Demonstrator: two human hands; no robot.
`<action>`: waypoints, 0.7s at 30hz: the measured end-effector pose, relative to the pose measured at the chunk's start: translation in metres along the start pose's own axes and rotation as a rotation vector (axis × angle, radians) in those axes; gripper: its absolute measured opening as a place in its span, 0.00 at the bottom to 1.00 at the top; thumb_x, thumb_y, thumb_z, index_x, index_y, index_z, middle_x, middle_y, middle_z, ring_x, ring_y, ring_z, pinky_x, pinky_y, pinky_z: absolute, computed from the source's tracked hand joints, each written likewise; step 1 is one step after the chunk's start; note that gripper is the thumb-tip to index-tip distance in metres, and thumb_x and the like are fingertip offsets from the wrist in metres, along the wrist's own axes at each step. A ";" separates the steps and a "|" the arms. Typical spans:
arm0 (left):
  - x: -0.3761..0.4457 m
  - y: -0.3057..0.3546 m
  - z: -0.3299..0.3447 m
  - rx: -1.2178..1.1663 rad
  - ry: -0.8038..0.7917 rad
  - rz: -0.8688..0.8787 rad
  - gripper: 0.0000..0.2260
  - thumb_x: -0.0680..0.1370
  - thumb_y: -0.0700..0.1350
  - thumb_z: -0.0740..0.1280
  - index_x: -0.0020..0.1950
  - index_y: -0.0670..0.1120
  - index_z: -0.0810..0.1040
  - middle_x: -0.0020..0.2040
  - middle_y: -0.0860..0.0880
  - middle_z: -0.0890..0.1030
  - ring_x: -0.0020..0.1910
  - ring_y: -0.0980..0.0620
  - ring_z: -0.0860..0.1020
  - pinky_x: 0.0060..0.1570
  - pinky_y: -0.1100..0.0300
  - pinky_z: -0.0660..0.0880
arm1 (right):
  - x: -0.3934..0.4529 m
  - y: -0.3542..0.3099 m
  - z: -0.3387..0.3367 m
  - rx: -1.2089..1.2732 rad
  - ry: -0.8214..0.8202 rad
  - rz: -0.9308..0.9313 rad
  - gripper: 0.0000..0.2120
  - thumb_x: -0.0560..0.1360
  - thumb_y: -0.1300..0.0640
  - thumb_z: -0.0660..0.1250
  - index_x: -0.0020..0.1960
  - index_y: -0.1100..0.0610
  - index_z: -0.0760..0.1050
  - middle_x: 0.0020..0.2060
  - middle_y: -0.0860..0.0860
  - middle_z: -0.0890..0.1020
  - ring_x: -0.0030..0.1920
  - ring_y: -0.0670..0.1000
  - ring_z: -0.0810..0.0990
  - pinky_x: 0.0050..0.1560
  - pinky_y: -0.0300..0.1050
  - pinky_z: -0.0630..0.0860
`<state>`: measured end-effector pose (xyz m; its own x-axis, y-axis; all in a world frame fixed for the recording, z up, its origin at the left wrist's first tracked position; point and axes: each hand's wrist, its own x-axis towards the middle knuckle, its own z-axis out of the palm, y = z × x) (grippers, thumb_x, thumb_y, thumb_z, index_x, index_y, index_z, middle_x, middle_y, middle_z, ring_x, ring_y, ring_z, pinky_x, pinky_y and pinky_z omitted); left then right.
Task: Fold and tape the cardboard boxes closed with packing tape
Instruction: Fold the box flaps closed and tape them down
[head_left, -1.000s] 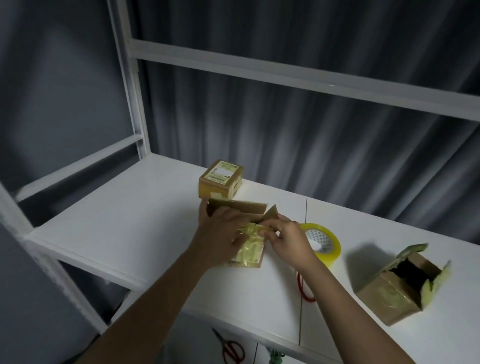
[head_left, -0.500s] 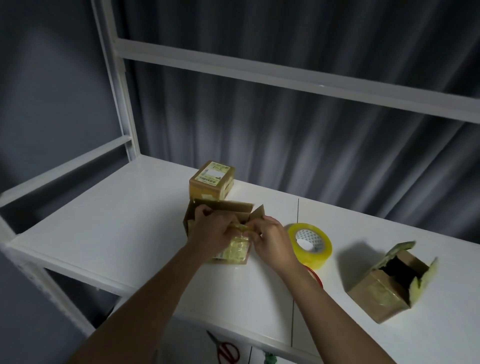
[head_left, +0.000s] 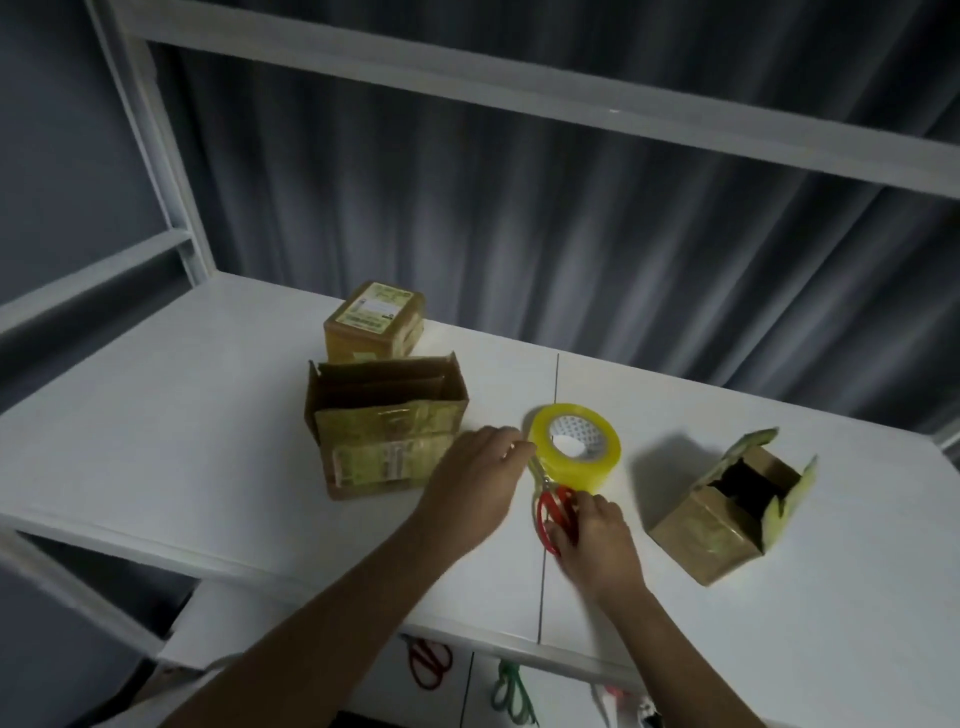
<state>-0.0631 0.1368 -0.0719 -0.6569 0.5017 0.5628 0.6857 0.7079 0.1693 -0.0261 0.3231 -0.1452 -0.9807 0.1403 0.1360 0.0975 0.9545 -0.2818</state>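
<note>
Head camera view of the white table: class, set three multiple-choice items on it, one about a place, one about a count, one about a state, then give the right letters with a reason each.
1. Where does the yellow roll of packing tape lie?
A. Between the two open boxes
B. Inside the right box
C. On the sealed box

2. How many brown cardboard boxes stand on the white table?
A. Two
B. Three
C. Five

3. What state is the large brown cardboard box near the left hand in?
A. Taped shut
B. Crushed flat
C. Top flaps open

Answers:
1 A, the roll sits on the table between the large box and the tilted open cardboard box.
2 B, those two plus the small sealed cardboard box behind.
3 C, its inside shows from above.

The right hand grips the red-handled scissors.
</note>
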 end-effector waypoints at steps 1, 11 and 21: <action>0.006 0.009 0.008 -0.098 -0.101 -0.044 0.17 0.70 0.33 0.68 0.58 0.40 0.78 0.52 0.43 0.81 0.50 0.43 0.79 0.48 0.52 0.78 | 0.000 0.000 0.003 -0.029 -0.009 -0.002 0.17 0.75 0.51 0.65 0.60 0.59 0.74 0.51 0.56 0.79 0.53 0.58 0.75 0.51 0.48 0.70; 0.057 -0.011 0.076 -0.214 -0.648 -0.143 0.25 0.77 0.33 0.58 0.73 0.48 0.66 0.76 0.51 0.61 0.73 0.49 0.63 0.70 0.57 0.60 | 0.004 0.019 -0.011 -0.361 0.125 -0.342 0.19 0.56 0.57 0.82 0.44 0.60 0.83 0.34 0.53 0.80 0.31 0.54 0.79 0.31 0.40 0.73; 0.051 -0.018 0.091 -0.243 -0.603 -0.130 0.27 0.76 0.31 0.57 0.73 0.50 0.66 0.76 0.53 0.60 0.74 0.50 0.61 0.72 0.56 0.58 | -0.024 0.050 -0.023 -0.412 -0.078 -0.521 0.25 0.55 0.52 0.82 0.50 0.57 0.82 0.43 0.52 0.83 0.39 0.51 0.82 0.39 0.41 0.77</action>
<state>-0.1377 0.1946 -0.1198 -0.7509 0.6603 -0.0139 0.5939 0.6843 0.4231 0.0058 0.3736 -0.1405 -0.9249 -0.3712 0.0828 -0.3509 0.9168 0.1906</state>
